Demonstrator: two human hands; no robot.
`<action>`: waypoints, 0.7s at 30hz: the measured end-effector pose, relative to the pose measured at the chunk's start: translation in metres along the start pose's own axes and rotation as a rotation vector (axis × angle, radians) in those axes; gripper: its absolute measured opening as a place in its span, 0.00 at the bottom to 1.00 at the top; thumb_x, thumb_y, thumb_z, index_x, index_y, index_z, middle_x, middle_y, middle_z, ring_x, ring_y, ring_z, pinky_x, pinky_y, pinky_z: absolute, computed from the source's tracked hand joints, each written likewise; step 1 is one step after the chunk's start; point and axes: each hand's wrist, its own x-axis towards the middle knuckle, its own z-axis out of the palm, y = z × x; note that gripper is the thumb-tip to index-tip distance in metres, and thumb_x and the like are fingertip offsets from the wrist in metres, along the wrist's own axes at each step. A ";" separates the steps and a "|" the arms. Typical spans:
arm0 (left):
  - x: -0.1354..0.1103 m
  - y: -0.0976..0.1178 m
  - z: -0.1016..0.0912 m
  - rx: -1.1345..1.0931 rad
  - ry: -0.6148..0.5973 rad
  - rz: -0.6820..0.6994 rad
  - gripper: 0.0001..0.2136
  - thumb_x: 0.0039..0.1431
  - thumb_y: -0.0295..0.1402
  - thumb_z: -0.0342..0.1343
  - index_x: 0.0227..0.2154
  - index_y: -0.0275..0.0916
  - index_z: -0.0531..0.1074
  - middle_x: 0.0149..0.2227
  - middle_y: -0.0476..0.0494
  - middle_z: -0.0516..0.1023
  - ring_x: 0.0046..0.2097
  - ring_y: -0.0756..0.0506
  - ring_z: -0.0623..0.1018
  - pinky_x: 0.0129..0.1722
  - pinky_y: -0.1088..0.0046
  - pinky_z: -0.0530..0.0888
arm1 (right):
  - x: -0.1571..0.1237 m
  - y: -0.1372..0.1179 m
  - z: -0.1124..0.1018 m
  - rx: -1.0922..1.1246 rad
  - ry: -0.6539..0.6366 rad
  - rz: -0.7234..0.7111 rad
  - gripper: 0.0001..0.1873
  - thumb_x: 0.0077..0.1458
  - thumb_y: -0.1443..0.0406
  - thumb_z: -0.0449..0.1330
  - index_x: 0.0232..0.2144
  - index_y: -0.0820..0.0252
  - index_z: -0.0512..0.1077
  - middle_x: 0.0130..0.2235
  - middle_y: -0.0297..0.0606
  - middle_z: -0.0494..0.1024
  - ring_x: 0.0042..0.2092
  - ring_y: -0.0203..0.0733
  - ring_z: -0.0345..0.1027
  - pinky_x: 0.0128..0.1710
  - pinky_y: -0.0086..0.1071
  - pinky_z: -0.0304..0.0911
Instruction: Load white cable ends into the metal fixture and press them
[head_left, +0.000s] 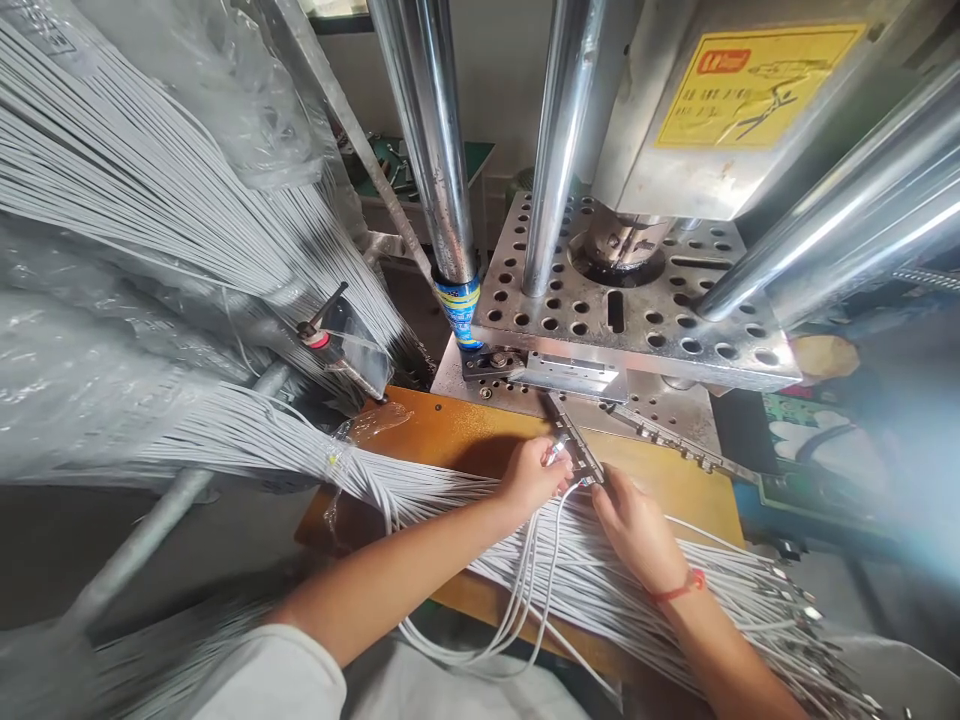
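Note:
My left hand (529, 476) pinches the metal end of a white cable against a narrow metal fixture strip (574, 442) that lies on the orange board (450, 430). Close beside it, my right hand (631, 528) has its fingers closed at the strip's near end, where another cable tip sits. A red string circles the right wrist. Under both hands lies a thick bundle of white cables (420, 490), and a few cables loop down below the hands toward the board's near edge.
A press with a perforated steel plate (622, 310) and chrome columns (431, 150) stands right behind the board. Big bundles of white cables in plastic wrap (135, 200) fill the left. Cable ends with metal plugs (795, 600) lie at the right.

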 end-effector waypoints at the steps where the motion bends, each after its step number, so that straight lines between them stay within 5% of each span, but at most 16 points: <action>1: -0.001 0.000 0.001 -0.006 0.011 0.014 0.04 0.44 0.28 0.51 0.25 0.34 0.64 0.21 0.50 0.69 0.19 0.56 0.68 0.16 0.83 0.63 | 0.000 0.000 0.000 -0.003 0.005 -0.003 0.18 0.55 0.60 0.43 0.45 0.62 0.61 0.35 0.41 0.74 0.36 0.42 0.69 0.34 0.31 0.60; 21: -0.009 0.005 0.002 -0.006 0.027 0.040 0.05 0.43 0.24 0.51 0.26 0.35 0.63 0.19 0.52 0.67 0.17 0.54 0.68 0.16 0.79 0.68 | -0.012 -0.008 0.006 -0.189 0.029 -0.047 0.17 0.56 0.61 0.41 0.44 0.64 0.59 0.27 0.42 0.73 0.26 0.44 0.68 0.24 0.32 0.57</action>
